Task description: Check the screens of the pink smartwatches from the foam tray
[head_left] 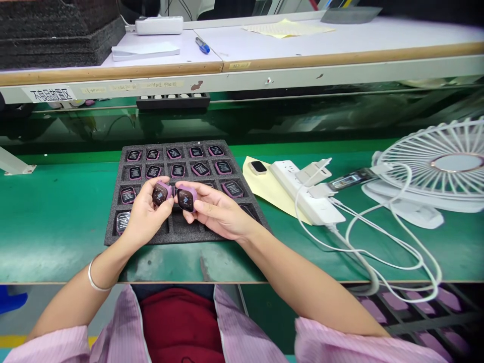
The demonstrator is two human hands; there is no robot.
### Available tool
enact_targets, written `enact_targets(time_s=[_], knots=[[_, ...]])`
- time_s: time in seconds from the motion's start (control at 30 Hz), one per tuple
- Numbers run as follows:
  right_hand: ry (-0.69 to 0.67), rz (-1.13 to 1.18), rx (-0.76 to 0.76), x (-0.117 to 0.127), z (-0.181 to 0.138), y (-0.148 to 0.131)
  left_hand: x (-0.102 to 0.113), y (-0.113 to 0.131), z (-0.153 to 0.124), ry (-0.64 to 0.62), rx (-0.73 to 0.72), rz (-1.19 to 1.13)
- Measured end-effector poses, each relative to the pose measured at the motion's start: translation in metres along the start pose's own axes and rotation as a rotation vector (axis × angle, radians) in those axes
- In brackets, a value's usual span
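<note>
My left hand (145, 214) grips a purple smartwatch body (161, 193) with its screen lit. Beside it, my right hand (217, 209) holds a second purple smartwatch body (186, 198), also lit. Both screens face me, close together above a black foam tray (113, 229). The tray's compartments hold several more purple watches, such as a watch (196, 152) in the back row, many with text on their screens. A watch (123, 222) sits in the front left compartment. My hands and forearms hide part of the tray's middle and front.
Right of the tray, a lone watch (257, 167) lies on yellow paper (264, 189). Near it are a white power strip (298, 191) with plugs and looping cables (378, 252), a phone-like device (350, 179) and a white fan (449, 161). A shelf (340, 60) spans the back.
</note>
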State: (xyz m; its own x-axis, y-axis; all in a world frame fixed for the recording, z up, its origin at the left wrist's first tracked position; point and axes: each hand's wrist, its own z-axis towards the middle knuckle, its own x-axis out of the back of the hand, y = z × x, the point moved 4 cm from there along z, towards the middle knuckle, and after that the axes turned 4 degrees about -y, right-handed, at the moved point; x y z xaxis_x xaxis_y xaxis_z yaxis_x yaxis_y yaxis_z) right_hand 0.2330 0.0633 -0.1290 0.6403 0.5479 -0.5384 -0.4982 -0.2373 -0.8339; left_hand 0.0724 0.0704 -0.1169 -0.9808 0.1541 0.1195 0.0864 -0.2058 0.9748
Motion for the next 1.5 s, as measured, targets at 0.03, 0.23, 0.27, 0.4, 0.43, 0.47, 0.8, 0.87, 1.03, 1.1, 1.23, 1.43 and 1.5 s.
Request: enact_targets(time_s=[0.03, 0.23, 0.27, 0.4, 0.43, 0.47, 0.8, 0.87, 1.03, 1.1, 1.23, 1.43, 1.5], knots=[[-0.001, -0.001, -0.004, 0.0, 0.0, 0.0, 0.0, 0.0, 0.0, 0.0, 0.003, -0.002], [-0.012, -0.008, 0.006, 0.0, 0.0, 0.0, 0.002, -0.001, 0.001, 0.004, 0.006, 0.042], [-0.009, -0.013, 0.004, 0.0, 0.0, -0.001, 0.003, -0.002, 0.001, 0.019, 0.015, 0.037], [0.04, -0.012, -0.042, 0.004, 0.001, -0.001, 0.002, -0.006, 0.002, 0.048, 0.129, -0.096], [0.067, -0.013, -0.049, 0.006, 0.002, -0.002, 0.001, -0.006, 0.002, 0.039, 0.168, -0.145], [0.096, -0.016, -0.051, 0.008, 0.002, -0.003, 0.0, -0.006, 0.002, 0.03, 0.2, -0.196], [0.189, -0.052, -0.007, 0.019, 0.003, -0.006, -0.005, -0.002, -0.003, -0.016, 0.285, -0.43], [0.19, -0.083, -0.008, 0.018, 0.003, -0.005, -0.004, -0.003, -0.003, -0.009, 0.282, -0.417], [0.186, -0.141, 0.001, 0.018, 0.003, -0.006, -0.004, -0.004, -0.002, -0.007, 0.269, -0.392], [0.184, -0.166, 0.005, 0.018, 0.002, -0.006, -0.005, -0.003, -0.002, -0.021, 0.265, -0.373], [0.183, -0.186, 0.011, 0.017, 0.003, -0.006, -0.005, -0.002, -0.002, -0.038, 0.251, -0.338], [0.184, -0.203, 0.019, 0.016, 0.003, -0.005, -0.006, -0.001, -0.003, -0.043, 0.248, -0.322], [0.18, -0.2, 0.024, 0.016, 0.003, -0.005, -0.007, -0.001, -0.003, -0.045, 0.245, -0.322]])
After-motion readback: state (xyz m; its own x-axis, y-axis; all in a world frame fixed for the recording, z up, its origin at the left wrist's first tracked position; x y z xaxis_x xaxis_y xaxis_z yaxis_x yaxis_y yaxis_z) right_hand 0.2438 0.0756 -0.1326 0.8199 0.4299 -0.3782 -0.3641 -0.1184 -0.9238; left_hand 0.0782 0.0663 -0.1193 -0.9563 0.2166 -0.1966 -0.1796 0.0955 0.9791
